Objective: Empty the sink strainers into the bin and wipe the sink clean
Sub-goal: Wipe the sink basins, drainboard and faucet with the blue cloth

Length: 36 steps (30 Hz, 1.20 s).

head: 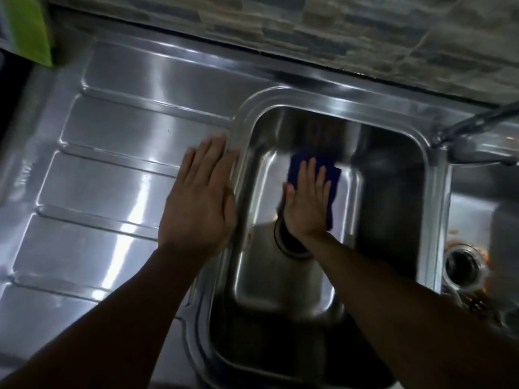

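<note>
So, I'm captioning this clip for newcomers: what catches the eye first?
The right hand presses a blue cloth flat inside the basin, just beyond the drain. The left hand rests on the drainboard beside the basin rim. Orange grime rings the second drain, far right.

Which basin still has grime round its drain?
The right-hand basin: orange-brown residue rings its drain. The large basin with the blue cloth shows bare steel there.
</note>
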### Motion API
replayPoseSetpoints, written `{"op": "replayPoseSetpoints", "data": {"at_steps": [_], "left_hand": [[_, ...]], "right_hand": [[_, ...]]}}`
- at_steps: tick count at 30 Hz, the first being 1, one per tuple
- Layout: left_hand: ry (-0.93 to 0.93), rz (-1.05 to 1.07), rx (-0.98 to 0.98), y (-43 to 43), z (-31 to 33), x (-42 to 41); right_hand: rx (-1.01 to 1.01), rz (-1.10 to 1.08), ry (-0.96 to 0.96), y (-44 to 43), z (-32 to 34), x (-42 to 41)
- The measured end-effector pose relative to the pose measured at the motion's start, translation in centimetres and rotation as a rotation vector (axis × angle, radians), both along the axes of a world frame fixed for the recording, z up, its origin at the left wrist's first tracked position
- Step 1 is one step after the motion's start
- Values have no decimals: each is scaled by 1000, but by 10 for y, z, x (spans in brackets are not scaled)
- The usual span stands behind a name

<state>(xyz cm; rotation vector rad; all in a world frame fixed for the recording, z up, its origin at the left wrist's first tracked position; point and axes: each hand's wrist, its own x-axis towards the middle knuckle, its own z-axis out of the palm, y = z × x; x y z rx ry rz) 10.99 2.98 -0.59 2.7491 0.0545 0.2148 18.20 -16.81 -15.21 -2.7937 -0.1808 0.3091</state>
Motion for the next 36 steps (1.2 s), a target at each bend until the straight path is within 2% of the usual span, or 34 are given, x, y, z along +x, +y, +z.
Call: {"op": "replayPoseSetpoints", "data": {"at_steps": [2, 5, 8, 9, 13, 18, 21, 23, 25, 28, 33, 34, 36], "left_hand": [[6, -11, -3, -1, 1, 1], [26, -20, 6, 0, 1, 2], [50, -12, 32, 1, 0, 0], [54, -15, 33, 0, 1, 0], [46, -28, 46, 0, 2, 0], [36, -31, 70, 0, -2, 0], [22, -21, 73, -1, -4, 0], [42, -18, 75, -1, -4, 0], [60, -24, 89, 0, -3, 0], [77, -45, 113, -1, 1, -1], [91, -32, 88, 0, 6, -1], [92, -34, 87, -1, 7, -1], [92, -34, 93, -3, 6, -1]], "right_hand": [[104, 78, 24, 41, -2, 8], [113, 142, 33, 69, -6, 7], [66, 375, -11, 25, -9, 6], [15, 382, -51, 3, -11, 7], [-146, -28, -57, -63, -5, 2], [-133, -220, 34, -27, 4, 9], [-114, -245, 87, 13, 10, 16], [-113, -194, 90, 31, 11, 14], [-91, -48, 75, 43, 10, 10], [80, 214, 137, 56, 10, 4], [421, 190, 340, 67, 28, -66], [404, 253, 372, 59, 29, -87], [211, 516, 431, 31, 28, -116]]}}
